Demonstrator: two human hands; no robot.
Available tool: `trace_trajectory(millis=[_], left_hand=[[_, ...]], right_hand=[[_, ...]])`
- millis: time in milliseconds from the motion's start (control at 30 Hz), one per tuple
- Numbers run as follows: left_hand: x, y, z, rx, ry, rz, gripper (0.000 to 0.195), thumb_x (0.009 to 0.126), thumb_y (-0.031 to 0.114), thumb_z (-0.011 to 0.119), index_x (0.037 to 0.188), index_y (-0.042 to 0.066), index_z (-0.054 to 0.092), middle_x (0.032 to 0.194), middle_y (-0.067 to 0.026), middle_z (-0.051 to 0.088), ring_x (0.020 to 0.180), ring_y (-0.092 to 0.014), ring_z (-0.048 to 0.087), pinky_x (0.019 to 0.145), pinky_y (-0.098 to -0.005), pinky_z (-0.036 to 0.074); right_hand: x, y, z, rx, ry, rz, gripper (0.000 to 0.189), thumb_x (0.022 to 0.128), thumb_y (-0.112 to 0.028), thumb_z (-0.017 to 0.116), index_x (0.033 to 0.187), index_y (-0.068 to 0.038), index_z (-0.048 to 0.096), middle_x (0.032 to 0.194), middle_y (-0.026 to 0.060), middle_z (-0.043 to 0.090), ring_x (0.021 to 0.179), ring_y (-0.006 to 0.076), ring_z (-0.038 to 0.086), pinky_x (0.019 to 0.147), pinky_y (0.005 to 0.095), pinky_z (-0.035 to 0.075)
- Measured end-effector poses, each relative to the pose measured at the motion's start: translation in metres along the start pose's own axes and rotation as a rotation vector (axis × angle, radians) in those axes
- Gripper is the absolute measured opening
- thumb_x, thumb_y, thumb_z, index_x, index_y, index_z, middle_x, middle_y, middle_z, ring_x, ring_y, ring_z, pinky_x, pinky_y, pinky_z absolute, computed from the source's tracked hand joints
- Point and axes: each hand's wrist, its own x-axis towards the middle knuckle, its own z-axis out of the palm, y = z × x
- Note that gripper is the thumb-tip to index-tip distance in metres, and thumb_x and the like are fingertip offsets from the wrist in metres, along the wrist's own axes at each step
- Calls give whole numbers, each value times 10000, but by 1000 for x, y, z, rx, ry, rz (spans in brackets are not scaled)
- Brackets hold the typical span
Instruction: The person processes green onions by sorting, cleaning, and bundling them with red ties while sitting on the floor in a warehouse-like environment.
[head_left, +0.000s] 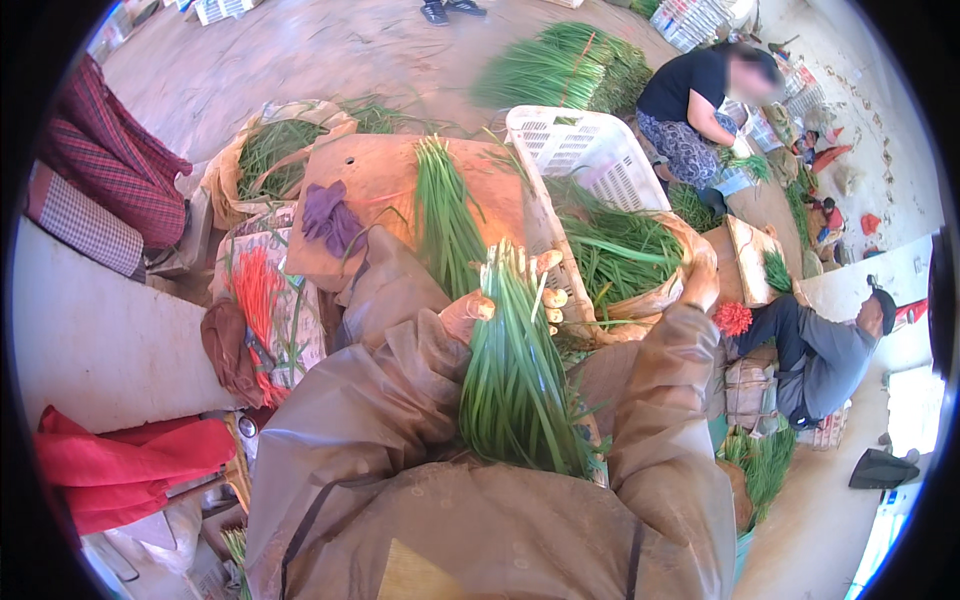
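My left hand (463, 313) is closed around a bunch of long green leaves, likely garlic chives (517, 375), thumb on one side and fingertips on the other. The pale stem ends point away from me and the leaf tips hang towards my lap. My right hand (701, 279) is at the edge of a tan sack (645, 304) with loose green leaves in and beside it; its fingers are mostly hidden. Another bunch of chives (448, 217) lies on an orange-brown board (382, 161) before me, beside a crumpled purple glove or cloth (332, 217).
A white plastic crate (585, 142) stands beyond the sack. Red-orange ties (255, 289) and a knife (260, 351) lie at left, near a sack of leaves (217, 187). Two people (686, 112) (825, 352) sit at right. A large chive pile (562, 71) is on the floor.
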Motion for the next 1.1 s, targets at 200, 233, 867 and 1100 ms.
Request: trace_trajectory(millis=[200,233,867,1100], left_hand=[[-13,4,-12,31,112,-17,996,671,240,725,1457,119,126,1252,-121,493,1129,-258,513,985,-417,415],[-13,1,-18,27,114,-7,996,671,240,725,1457,119,126,1252,-121,493,1129,-258,513,985,-417,415],[10,2,-2,135,219,13,729,709,162,693,1351,71,360,1045,-98,613,936,-226,612,860,-362,496],[-4,2,-28,75,209,-43,919,666,212,738,1424,106,230,1159,-91,550,1063,-228,549,926,-379,455]], right_hand=[[-113,-53,12,-1109,-1128,-630,251,843,-249,559,1062,-173,655,1052,103,651,922,281,634,795,367,504],[-120,-67,16,-885,-1117,-595,258,857,-233,560,1095,-193,651,1072,106,645,939,269,629,811,353,497],[-135,-215,148,88,-1508,-178,287,881,-223,551,1013,22,619,1018,92,635,842,182,627,793,318,477],[-42,-178,26,793,-577,148,379,890,-186,555,1223,-17,490,666,-24,464,646,124,481,842,337,463]])
